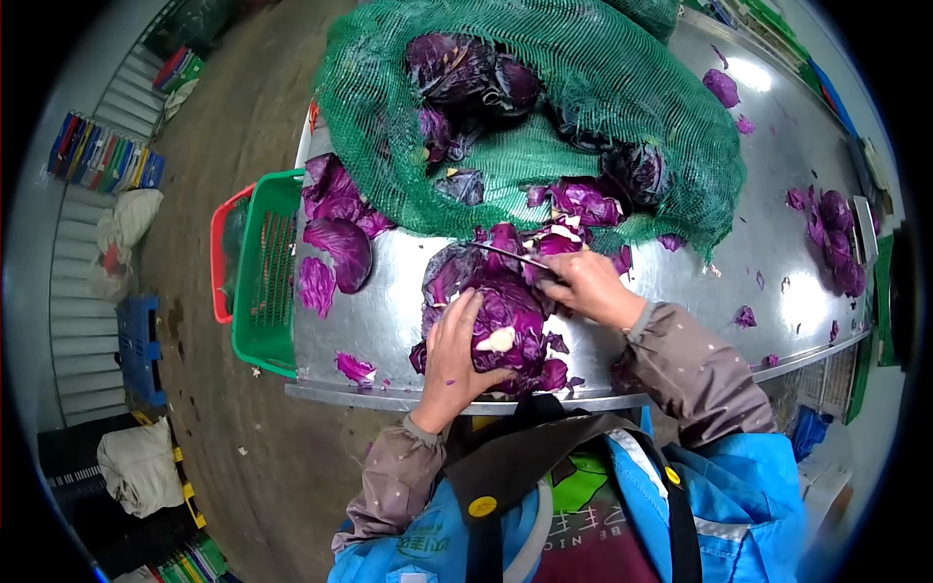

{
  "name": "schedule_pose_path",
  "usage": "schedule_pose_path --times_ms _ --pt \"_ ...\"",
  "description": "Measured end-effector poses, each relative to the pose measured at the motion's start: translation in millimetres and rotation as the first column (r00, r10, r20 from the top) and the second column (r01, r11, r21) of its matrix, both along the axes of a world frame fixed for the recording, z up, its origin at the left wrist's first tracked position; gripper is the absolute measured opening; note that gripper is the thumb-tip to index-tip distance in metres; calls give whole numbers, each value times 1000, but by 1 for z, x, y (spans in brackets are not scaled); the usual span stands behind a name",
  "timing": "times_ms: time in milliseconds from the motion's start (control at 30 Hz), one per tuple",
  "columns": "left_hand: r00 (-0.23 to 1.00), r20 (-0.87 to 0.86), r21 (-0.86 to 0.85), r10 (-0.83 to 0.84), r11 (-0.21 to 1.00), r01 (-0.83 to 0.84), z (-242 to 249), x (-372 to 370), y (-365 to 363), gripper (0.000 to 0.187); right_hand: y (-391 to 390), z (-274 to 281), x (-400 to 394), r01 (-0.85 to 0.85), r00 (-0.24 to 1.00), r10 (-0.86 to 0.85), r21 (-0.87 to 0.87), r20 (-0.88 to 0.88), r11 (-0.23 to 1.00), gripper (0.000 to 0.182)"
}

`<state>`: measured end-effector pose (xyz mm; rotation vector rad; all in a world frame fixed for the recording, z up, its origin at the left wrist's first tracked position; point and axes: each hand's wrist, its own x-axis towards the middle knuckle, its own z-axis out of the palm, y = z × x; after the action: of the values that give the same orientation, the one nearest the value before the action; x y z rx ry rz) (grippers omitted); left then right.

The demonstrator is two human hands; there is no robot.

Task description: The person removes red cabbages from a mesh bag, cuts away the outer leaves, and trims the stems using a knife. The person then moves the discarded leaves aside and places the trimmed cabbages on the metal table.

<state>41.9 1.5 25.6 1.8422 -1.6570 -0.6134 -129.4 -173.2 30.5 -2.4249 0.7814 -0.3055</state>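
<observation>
A red cabbage (505, 316) with a pale cut stem lies near the front edge of the metal table (428, 389). My left hand (454, 352) rests on its left side, thumb and fingers spread around it. In my right hand (591, 288) is a knife (509, 255), its thin dark blade pointing left just above the far side of the cabbage. The right fingers are wrapped round the handle, which is mostly hidden. Loose purple leaves (556, 374) and trimmed pieces lie about the cabbage. Beyond it, a green mesh sack (622, 87) lies open toward me with several whole red cabbages (449, 68) inside.
A green basket (264, 340) and a red one (222, 291) stand against the table's left edge. Purple leaves (338, 251) are piled at the left, with more cabbage leaves (838, 238) at the far right. Stacked colored crates (105, 154) and a blue pallet (141, 350) stand across the floor.
</observation>
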Motion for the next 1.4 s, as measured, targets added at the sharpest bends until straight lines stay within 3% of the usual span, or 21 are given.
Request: schedule_pose_path --times_ms 33,167,267,367,433,467,533,567,600,667,733,800,867,933,1000,1067,1133,1200,1267,1300,1400 --pt "1000 -25 -4 19 1000 -19 0 0 1 106 0 18 -7 -41 996 39 -13 -86 999 22" --pt "995 -77 -7 65 998 -66 -3 1 -2 107 16 40 -42 -165 986 163 -40 -39 986 23" --pt "996 -47 -16 75 997 -76 -3 -2 -5 107 24 49 -51 -240 950 221 -62 -222 969 23" --pt "997 -27 -31 79 996 -80 -3 -5 -7 105 16 28 -54 -157 968 147 -37 -202 987 24" --pt "996 -18 -32 89 995 -89 -3 -5 -7 105 8 18 -54 -124 987 145 234 -73 964 26" --pt "997 11 -30 74 997 -74 -2 -6 -7 105 1 16 -53 -125 987 145 234 -69 964 26" --pt "998 41 -27 56 998 -55 0 -9 -7 106 -13 15 -51 136 989 -106 334 -105 933 28" --pt "997 62 -21 38 999 -37 2 -10 -5 107 -17 19 -50 170 935 -140 68 -326 983 31" --pt "996 81 -20 23 1000 -22 3 -11 -7 107 -16 20 -48 173 935 -144 63 -324 983 31" --pt "998 52 -12 42 999 -42 2 -13 -6 108 3 21 -39 -27 996 18 105 89 994 41" --pt "998 56 -38 36 999 -34 1 -11 -9 108 26 36 -15 1 1000 -2 39 13 999 60" --pt "998 59 -25 14 1000 -12 3 -11 -8 109 27 12 5 32 990 -32 -2 134 999 54" --pt "999 52 -50 6 999 -4 0 -11 -4 109 11 -4 13 -22 993 -5 225 119 974 46" --pt "999 40 -62 15 998 -13 -7 -6 2 108 9 -31 14 74 970 -103 139 219 988 35" --pt "1000 -4 -49 18 999 -18 -15 1 8 107 18 -46 14 96 987 -94 -9 131 995 35" --pt "985 -157 -89 65 993 -80 -28 7 17 103 17 -53 17 99 979 -99 11 180 995 35" --pt "947 -294 -59 133 986 -156 -31 15 25 102 9 -45 24 218 971 -237 307 25 926 34" --pt "869 -451 35 202 977 -209 -43 24 34 102 11 -27 31 229 964 -263 357 47 906 38" --pt "723 -646 85 244 965 -250 -34 24 35 105 20 -10 36 188 963 -265 604 40 775 50" --pt "724 -645 84 245 964 -251 -32 27 35 105 26 -14 35 119 975 -210 630 72 767 58" --pt "797 -577 28 179 979 -200 -21 38 35 97 50 -22 42 115 976 -198 568 87 815 52"
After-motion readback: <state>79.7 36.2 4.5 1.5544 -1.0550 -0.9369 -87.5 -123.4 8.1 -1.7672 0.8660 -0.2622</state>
